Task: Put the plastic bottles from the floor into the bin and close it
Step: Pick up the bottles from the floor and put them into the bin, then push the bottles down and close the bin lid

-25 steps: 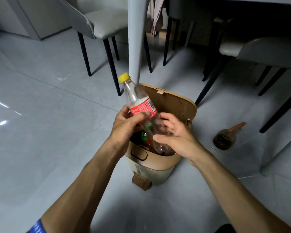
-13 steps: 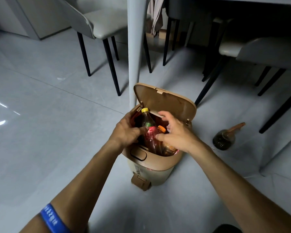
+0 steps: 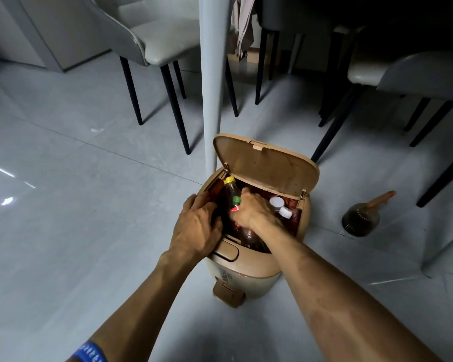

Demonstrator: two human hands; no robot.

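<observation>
My right hand [image 3: 254, 212] is closed around the yellow-capped bottle [image 3: 232, 194] inside the open pedal bin [image 3: 246, 278]; my left hand [image 3: 198, 226] lies flat, fingers spread, on its rim, lid [image 3: 267, 165] upright

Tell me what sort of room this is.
Probably a home dining area: padded grey chairs on thin black legs stand around a pale table leg on a glossy tiled floor, with a small tan pedal bin beside the table.
</observation>
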